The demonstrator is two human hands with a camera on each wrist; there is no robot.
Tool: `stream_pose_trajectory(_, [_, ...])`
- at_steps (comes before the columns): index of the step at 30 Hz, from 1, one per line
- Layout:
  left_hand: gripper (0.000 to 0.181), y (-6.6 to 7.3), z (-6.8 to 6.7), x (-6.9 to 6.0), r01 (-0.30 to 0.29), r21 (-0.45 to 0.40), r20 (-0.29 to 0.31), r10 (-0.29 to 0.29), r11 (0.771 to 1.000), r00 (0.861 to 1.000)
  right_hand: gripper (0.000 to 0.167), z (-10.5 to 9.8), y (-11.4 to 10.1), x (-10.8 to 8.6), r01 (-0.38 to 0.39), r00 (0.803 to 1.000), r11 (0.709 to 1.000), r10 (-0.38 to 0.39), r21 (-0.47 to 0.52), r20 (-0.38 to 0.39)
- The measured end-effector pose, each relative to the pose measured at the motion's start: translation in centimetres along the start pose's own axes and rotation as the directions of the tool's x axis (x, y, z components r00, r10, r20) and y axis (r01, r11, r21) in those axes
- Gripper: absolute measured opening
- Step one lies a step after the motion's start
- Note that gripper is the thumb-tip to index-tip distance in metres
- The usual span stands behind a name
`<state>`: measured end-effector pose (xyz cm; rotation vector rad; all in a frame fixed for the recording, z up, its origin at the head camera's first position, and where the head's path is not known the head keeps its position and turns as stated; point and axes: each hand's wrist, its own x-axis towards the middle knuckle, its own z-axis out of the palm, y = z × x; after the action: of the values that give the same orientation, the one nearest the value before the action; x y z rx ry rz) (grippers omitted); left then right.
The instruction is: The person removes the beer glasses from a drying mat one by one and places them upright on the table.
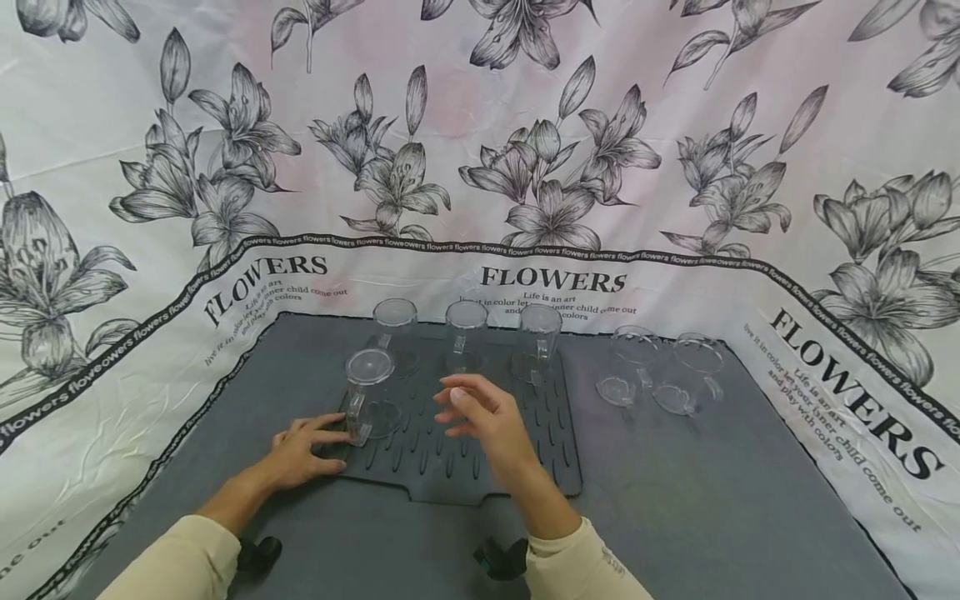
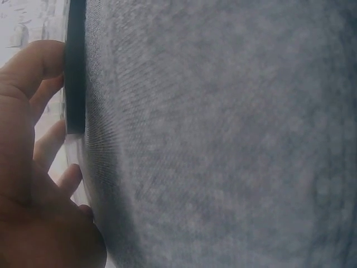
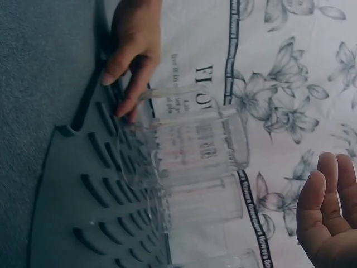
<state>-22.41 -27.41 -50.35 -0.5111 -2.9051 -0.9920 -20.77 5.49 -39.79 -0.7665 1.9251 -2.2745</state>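
Note:
A dark ribbed drying mat (image 1: 450, 487) lies on the grey table with several clear glass mugs on it. The nearest glass mug (image 1: 375, 392) stands upside down at the mat's left edge, its handle turned toward me. Beside that handle, my left hand (image 1: 303, 454) touches the mat's left edge with spread fingers; the left wrist view shows fingertips against the dark mat edge (image 2: 75, 72). My right hand (image 1: 487, 417) hovers over the middle of the mat, fingers loosely bent and holding nothing. In the right wrist view the near mug (image 3: 189, 145) appears behind the left hand's fingertips.
Three more glass mugs, a left one (image 1: 395, 321), a middle one (image 1: 467, 325) and a right one (image 1: 540, 333), line the mat's back. Two others, one (image 1: 633, 367) and another (image 1: 690, 375), stand on the table at right. Flower-printed cloth (image 1: 555, 283) walls the back and sides.

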Motion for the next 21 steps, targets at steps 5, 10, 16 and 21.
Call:
stream_pose_trajectory(5, [0.041,0.0,0.2,0.0,-0.005,0.006,-0.005,0.005,1.0,1.0,0.032,0.8,0.9,0.3,-0.022,0.999,0.999,0.022,-0.03,0.026])
stream_pose_trajectory(10, [0.041,0.0,0.2,-0.1,-0.009,0.018,-0.012,0.009,1.0,1.0,0.029,1.6,2.1,0.8,-0.058,0.997,0.996,0.06,-0.066,0.037])
stream_pose_trajectory(16, [0.041,0.2,0.1,-0.1,0.013,0.003,0.001,-0.013,1.0,1.0,0.031,2.5,3.7,1.2,-0.079,0.995,0.992,0.085,-0.103,0.052])
stream_pose_trajectory(21, [0.042,0.2,0.3,0.1,0.018,0.02,-0.008,-0.018,1.0,1.0,0.031,3.4,5.1,1.3,-0.11,0.993,0.987,0.114,-0.118,0.034])
